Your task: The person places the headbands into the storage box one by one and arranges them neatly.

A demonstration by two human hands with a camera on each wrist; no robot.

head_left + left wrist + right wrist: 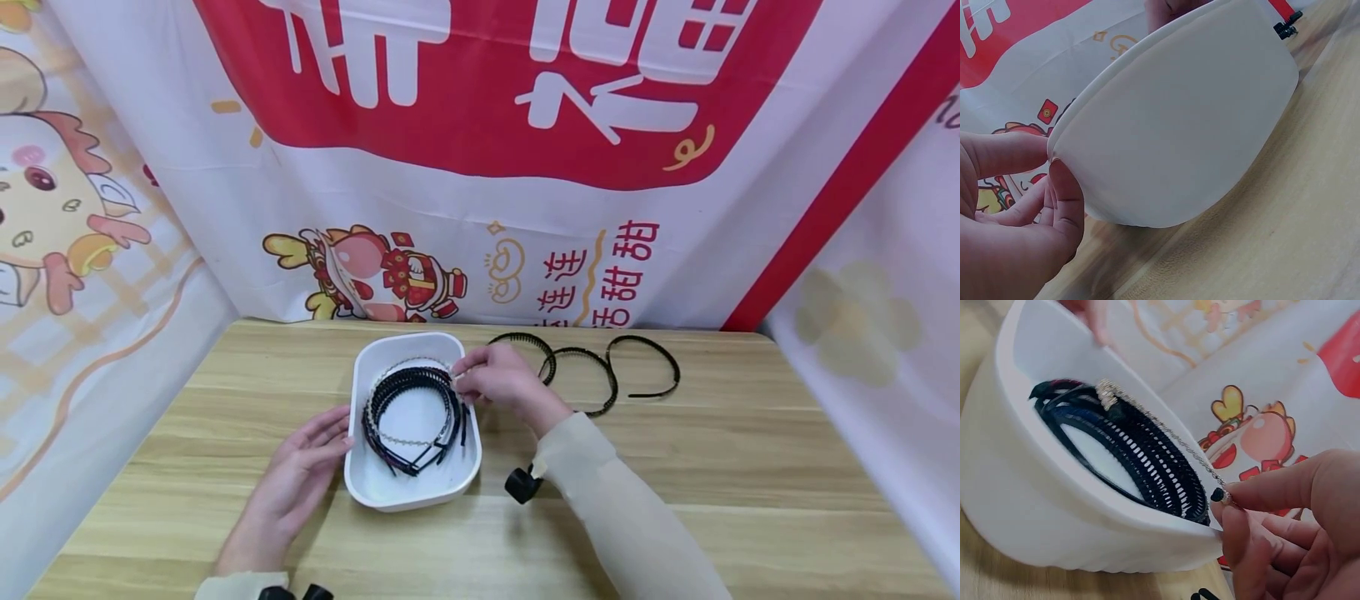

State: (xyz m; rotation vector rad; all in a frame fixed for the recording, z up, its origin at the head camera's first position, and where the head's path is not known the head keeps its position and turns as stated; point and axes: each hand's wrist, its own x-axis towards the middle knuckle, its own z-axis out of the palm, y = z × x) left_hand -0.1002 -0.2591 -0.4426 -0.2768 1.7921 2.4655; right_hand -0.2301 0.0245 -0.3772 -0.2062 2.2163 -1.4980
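Note:
A white plastic box (457, 487) stands on the table with several black headbands (408, 377) in it, some with comb teeth. My left hand (303, 462) is at the box's left side; in the left wrist view its thumb and a finger (1010, 155) pinch the rim. Over the box's right rim, my right hand (498, 379) pinches one end of a thin silver beaded headband (1175, 439) between thumb and forefinger. A black tip shows at that end. The rest of the beaded headband lies over the black ones inside the box.
Three black headbands lie on the wooden table (712, 475) right of the box: a toothed one (553, 367), a wavy one (611, 379) and a thin one (675, 367). A printed cloth (480, 250) hangs behind the table.

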